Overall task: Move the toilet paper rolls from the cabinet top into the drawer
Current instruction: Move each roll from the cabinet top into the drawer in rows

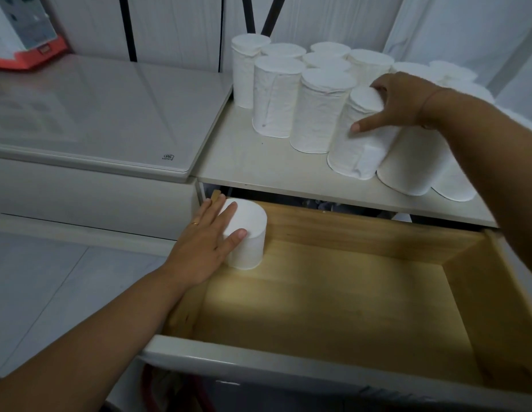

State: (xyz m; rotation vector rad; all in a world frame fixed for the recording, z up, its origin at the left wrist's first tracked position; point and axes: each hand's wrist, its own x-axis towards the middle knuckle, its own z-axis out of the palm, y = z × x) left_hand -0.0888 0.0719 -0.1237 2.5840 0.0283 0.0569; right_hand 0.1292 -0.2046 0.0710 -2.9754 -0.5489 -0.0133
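One roll [253, 242] stands upright in the back-left corner of the drawer [348, 292]. Your left hand [205, 242] rests on it, fingers straight across its top and left side, not clasping. Your right hand [404, 99] grasps a tilted roll [357, 150] near the front edge of the cabinet top [259, 162], fingers curled over its upper rim, thumb along its side.

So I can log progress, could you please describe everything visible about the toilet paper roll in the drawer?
The roll is a plain white paper cylinder with a flat top, standing upright in the far left corner of the open wooden drawer. The left hand rests on it, straight fingers across its top.
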